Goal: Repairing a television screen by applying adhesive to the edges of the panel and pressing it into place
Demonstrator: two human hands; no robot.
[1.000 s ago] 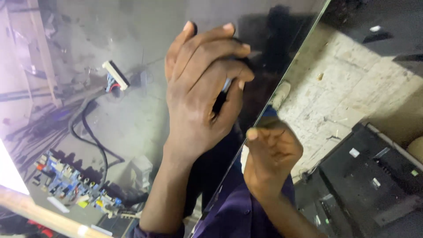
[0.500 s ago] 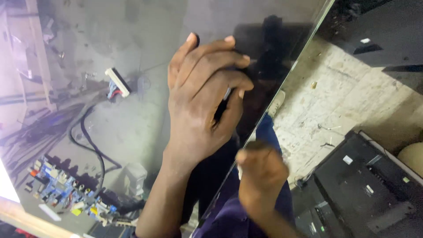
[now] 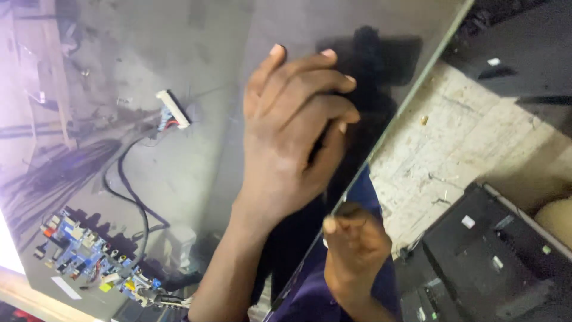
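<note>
Fingers of my left hand lie curled and flat on the glossy dark panel, pressing on its face near the right edge; whether something thin sits under the palm I cannot tell. My right hand is closed into a loose fist at that same edge, lower down, thumb up against the rim, seemingly pinching it. I judge the handling as mid-way: the panel is braced and tilted, not yet set down or lifted free. Its surface is smooth, grey-black, mirror-like, smudged. Toward its lower left corner sits a blue circuit board with a black cable running up to a white connector. Beyond the right edge lie pale concrete floor and a black casing.
</note>
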